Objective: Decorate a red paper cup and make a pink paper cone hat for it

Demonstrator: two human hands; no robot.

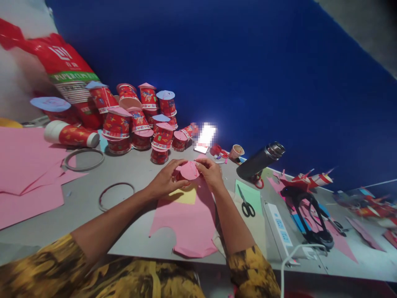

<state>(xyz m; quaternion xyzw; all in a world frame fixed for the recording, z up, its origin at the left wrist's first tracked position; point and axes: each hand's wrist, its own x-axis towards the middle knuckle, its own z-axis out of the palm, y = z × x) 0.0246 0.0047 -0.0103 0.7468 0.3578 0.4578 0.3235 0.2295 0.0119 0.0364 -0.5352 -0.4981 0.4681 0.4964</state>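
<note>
Between my hands is a small red paper cup, mostly covered by fingers, with a pink paper disc on its top. My left hand wraps round the left side of the cup, thumb across its front. From the right, my right hand has its thumb and fingers closed on the disc's edge; whether it also grips the cup is hidden. Beneath them lie a yellow paper piece and a larger pink sheet with a curved cut-out.
Stacked red cups with paper tops stand at the back left. Grey rings and pink sheets lie left. To the right are black-handled scissors, a dark thermos, a power strip and a lit phone.
</note>
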